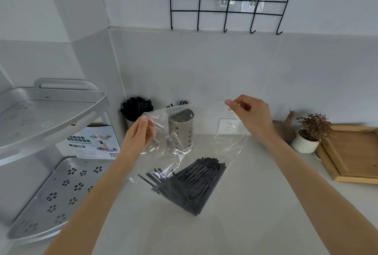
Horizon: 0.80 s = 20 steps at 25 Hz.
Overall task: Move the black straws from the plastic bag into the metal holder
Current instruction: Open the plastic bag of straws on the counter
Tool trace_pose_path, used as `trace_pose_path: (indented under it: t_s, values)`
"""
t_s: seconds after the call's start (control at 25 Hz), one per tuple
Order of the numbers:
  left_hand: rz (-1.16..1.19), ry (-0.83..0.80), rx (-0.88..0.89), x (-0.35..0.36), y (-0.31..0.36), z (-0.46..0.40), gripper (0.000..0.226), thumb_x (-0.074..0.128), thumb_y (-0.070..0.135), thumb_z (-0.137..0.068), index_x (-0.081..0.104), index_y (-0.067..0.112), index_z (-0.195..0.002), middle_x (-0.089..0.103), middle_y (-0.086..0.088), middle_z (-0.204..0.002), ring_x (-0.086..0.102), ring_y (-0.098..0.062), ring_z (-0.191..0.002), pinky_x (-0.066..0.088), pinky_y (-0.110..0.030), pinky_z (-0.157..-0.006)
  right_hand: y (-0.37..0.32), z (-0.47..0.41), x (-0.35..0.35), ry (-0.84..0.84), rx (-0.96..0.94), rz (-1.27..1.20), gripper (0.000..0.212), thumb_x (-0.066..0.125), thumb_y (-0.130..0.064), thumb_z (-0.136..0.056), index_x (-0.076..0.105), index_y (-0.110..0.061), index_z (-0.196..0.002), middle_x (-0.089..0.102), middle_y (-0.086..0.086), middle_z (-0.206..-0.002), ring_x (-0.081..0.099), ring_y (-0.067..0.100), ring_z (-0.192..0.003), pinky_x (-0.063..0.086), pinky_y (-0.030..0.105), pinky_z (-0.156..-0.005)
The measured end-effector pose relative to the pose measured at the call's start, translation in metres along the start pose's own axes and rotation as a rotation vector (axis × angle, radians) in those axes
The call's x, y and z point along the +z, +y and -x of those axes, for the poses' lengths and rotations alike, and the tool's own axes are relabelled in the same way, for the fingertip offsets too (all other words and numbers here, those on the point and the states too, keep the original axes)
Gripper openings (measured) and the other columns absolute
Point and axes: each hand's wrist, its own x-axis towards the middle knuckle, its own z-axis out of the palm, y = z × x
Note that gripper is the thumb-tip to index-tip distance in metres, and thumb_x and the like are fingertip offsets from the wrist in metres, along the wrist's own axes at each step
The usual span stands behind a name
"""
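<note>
Plastic bag (204,132): clear thin film, glossy, creased, catching glare. Black straws (192,185): plastic by the look, matt dark finish. Metal holder (181,130): brushed steel, perforated, dull sheen. Table (245,203): pale stone-like surface, smooth, matt. Corner rack (47,115): silvery metal, satin finish, punched flower holes. Tray (351,152): bare wood, visible grain, unglossed. Wall hooks (225,11): thin black wire, matt. Plant pot (305,142): white, rough-looking.

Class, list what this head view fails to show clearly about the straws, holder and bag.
- Holder: its contents, blurred behind the bag.
- Straws: their count, too tightly bunched.
- Left hand: its fingertips' grip, hidden behind the palm.
- Box: its print, too small.
</note>
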Motion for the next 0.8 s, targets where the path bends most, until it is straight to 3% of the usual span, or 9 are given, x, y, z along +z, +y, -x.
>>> trace_pose_path:
  t_s: [0.12, 0.32, 0.44, 0.52, 0.64, 0.72, 0.8]
  values:
    - [0.096, -0.029, -0.059, 0.005, 0.001, 0.001, 0.042, 0.029, 0.037, -0.095, 0.053, 0.021, -0.065, 0.054, 0.01, -0.051, 0.043, 0.002, -0.042, 0.037, -0.009, -0.043, -0.01, -0.005, -0.008, -0.002, -0.025, 0.004, 0.028, 0.06, -0.036, -0.084, 0.06, -0.018, -0.063, 0.038, -0.002, -0.047, 0.035, 0.004, -0.035, 0.03, 0.007, -0.042]
    - [0.149, -0.048, -0.076, 0.008, -0.004, -0.003, 0.035, 0.036, 0.037, -0.094, 0.057, 0.026, -0.067, 0.053, 0.01, -0.06, 0.044, -0.008, -0.06, 0.039, -0.021, -0.068, -0.015, -0.016, -0.013, -0.037, -0.019, 0.019, 0.03, 0.061, -0.036, -0.084, 0.058, -0.021, -0.057, 0.037, -0.006, -0.041, 0.034, 0.003, -0.034, 0.029, 0.006, -0.041]
    - [0.112, -0.081, 0.016, 0.007, -0.003, 0.001, 0.027, 0.039, 0.033, -0.091, 0.061, 0.023, -0.079, 0.044, 0.001, -0.062, 0.038, 0.0, -0.046, 0.036, -0.006, -0.05, -0.005, -0.023, -0.011, -0.106, 0.044, 0.093, 0.029, 0.06, -0.038, -0.083, 0.06, -0.02, -0.061, 0.039, -0.007, -0.04, 0.036, 0.004, -0.034, 0.03, 0.008, -0.041]
    - [0.088, -0.076, 0.032, 0.007, -0.003, 0.001, 0.025, 0.041, 0.031, -0.091, 0.062, 0.02, -0.082, 0.042, 0.002, -0.059, 0.037, 0.001, -0.041, 0.034, -0.003, -0.046, -0.001, -0.028, -0.008, -0.125, 0.067, 0.154, 0.027, 0.06, -0.043, -0.082, 0.063, -0.019, -0.07, 0.043, -0.009, -0.046, 0.039, 0.006, -0.043, 0.033, 0.015, -0.05]
    - [0.075, -0.006, -0.005, 0.009, -0.009, -0.005, 0.026, 0.04, 0.03, -0.092, 0.061, 0.024, -0.078, 0.051, 0.013, -0.059, 0.041, 0.001, -0.053, 0.035, -0.008, -0.056, 0.001, -0.033, -0.005, -0.13, 0.089, 0.148, 0.027, 0.061, -0.049, -0.078, 0.062, -0.023, -0.08, 0.053, -0.01, -0.064, 0.049, 0.006, -0.061, 0.039, 0.026, -0.064]
    - [0.09, 0.017, -0.017, 0.01, -0.013, -0.008, 0.03, 0.038, 0.03, -0.093, 0.059, 0.022, -0.073, 0.052, 0.007, -0.069, 0.042, -0.01, -0.067, 0.035, -0.016, -0.065, 0.002, -0.034, -0.004, -0.149, 0.082, 0.13, 0.025, 0.062, -0.052, -0.076, 0.061, -0.028, -0.082, 0.058, -0.013, -0.074, 0.054, 0.003, -0.071, 0.042, 0.024, -0.069]
    - [0.103, 0.032, -0.045, 0.01, -0.015, -0.01, 0.035, 0.036, 0.033, -0.093, 0.057, 0.02, -0.068, 0.049, 0.011, -0.061, 0.039, -0.011, -0.064, 0.034, -0.021, -0.068, 0.003, -0.032, -0.006, -0.185, 0.083, 0.097, 0.022, 0.059, -0.051, -0.079, 0.06, -0.031, -0.087, 0.059, -0.016, -0.082, 0.055, 0.0, -0.079, 0.042, 0.018, -0.071]
